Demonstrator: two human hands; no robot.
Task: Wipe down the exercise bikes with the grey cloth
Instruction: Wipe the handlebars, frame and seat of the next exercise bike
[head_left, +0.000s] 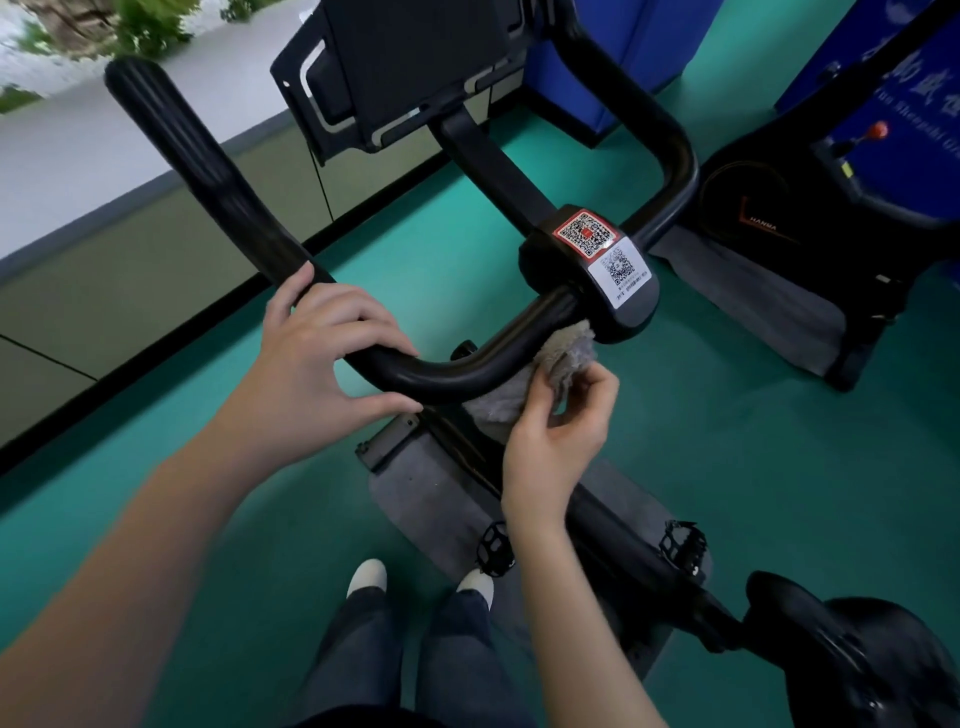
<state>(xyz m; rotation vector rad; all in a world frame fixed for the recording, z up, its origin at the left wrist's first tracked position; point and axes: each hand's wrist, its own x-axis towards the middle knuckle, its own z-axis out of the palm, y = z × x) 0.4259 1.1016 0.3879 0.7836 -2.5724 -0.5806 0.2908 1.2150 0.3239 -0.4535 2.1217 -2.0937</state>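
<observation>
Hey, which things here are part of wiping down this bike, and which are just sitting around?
Part of the job: grey cloth, pinched in the right hand; black handlebar, gripped by the left hand; the neighbouring bike.
Just lying about: blue panels, grey floor mat, QR stickers.

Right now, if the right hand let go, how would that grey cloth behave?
Probably floppy: the grey cloth bunches against the handlebar where the right hand pinches it. Likely light: a pinch alone holds it. Its fuzzy nap should grip, not slip.
</observation>
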